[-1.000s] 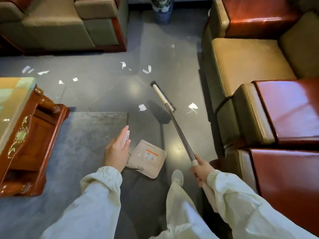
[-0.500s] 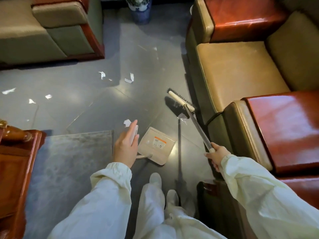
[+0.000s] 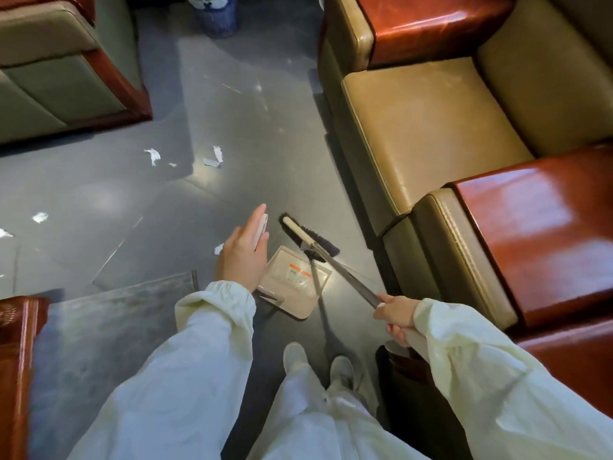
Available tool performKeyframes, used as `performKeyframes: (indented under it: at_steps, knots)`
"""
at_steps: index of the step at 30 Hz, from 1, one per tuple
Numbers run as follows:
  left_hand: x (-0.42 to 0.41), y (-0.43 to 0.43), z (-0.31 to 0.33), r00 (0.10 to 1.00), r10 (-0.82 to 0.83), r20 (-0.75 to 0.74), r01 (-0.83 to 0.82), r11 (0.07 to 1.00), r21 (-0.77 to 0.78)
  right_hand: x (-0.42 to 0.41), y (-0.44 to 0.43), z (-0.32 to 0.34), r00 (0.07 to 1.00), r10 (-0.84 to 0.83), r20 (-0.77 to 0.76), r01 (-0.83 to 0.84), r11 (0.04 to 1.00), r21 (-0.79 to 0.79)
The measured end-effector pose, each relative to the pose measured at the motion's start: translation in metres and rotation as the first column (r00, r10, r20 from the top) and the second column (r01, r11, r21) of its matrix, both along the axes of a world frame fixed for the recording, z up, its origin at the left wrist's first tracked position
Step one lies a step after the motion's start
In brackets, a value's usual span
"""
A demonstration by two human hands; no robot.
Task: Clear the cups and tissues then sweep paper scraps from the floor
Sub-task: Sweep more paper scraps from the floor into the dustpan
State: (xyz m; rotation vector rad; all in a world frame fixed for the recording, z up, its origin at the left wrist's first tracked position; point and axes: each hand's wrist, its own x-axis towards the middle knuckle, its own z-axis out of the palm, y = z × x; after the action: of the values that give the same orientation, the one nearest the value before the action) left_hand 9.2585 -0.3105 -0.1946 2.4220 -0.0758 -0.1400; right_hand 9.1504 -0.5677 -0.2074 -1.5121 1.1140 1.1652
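Nearest: two pale shoes point(image 3: 293, 356) side by side on the dark grey floor point(image 3: 232, 127), white trouser legs above them. A grey rug point(image 3: 116, 327) lies to the left, with the corner of a red-brown wooden counter point(image 3: 13, 360) at the frame's left edge.

Right hand point(image 3: 396, 318): fingers wrapped tight around the broom point(image 3: 345, 277) at the upper end of its metal shaft. The shaft slants away and to the left.

Left hand point(image 3: 243, 257): grips the white upright handle of the dustpan point(image 3: 292, 283), index finger laid straight along it. The beige pan, with an orange label, sits low at the floor between the hands.

Broom head point(image 3: 306, 235): dark bristles at the pan's far edge. Cannot tell whether it touches.

Paper scraps: one point(image 3: 219, 249) just beside the left hand; two farther out point(image 3: 152, 156), point(image 3: 217, 154); more at far left point(image 3: 39, 217).

Leather armchairs flank the floor, right point(image 3: 431, 134) and left point(image 3: 49, 78). A blue-and-white vase point(image 3: 215, 14) stands farthest.
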Motion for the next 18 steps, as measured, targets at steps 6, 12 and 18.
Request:
performKeyframes:
  at_steps: [6,12,18]
  knots:
    - [-0.013,-0.005,0.002,1.0,-0.008,0.008,0.008,1.0,0.03,-0.028,-0.026,0.052,0.988,0.023,-0.151,0.016,0.969,0.248]
    - [-0.051,0.019,0.007,0.997,0.06,0.057,-0.063,0.997,0.047,-0.038,-0.033,0.087,0.994,-0.042,-0.104,0.071,0.952,0.296]
    - [-0.1,0.047,0.016,0.972,0.212,0.099,-0.217,0.976,0.033,-0.019,0.001,0.081,1.0,-0.014,-0.016,0.017,0.967,0.252]
